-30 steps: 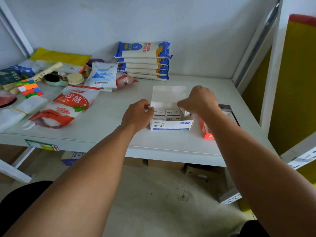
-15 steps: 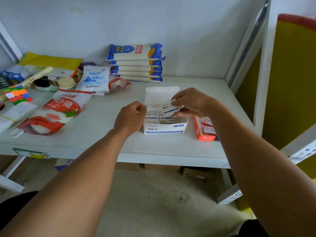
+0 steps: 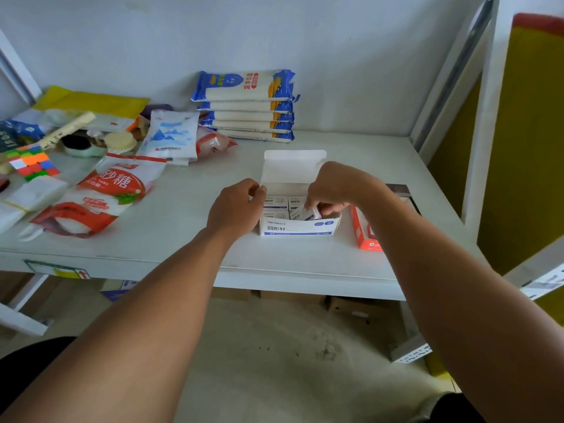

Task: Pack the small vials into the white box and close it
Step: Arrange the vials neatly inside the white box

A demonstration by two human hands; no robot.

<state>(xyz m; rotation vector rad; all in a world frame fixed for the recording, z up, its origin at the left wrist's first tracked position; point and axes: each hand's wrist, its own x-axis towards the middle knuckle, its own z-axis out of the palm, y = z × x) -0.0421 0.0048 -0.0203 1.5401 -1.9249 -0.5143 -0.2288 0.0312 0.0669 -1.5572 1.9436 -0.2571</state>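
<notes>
The white box (image 3: 300, 228) with blue print stands open on the shelf, its lid (image 3: 293, 167) tilted up at the back. Several small white packets (image 3: 276, 202) lie in rows inside it. My left hand (image 3: 235, 209) grips the box's left wall. My right hand (image 3: 332, 186) reaches into the box's right side and pinches one small packet (image 3: 309, 213), tilted, low among the others. My fingers hide part of that packet.
An orange-red carton (image 3: 363, 233) lies just right of the box, partly under my right forearm. A red-and-white sugar bag (image 3: 100, 196), a blue-white pouch (image 3: 171, 137), stacked noodle packs (image 3: 247, 105) and a coloured cube (image 3: 32, 163) fill the left and back. A shelf upright (image 3: 451, 71) stands at right.
My right hand lifted a small packet above the box, then lowered it into the box's right side. My left hand stayed on the left wall.
</notes>
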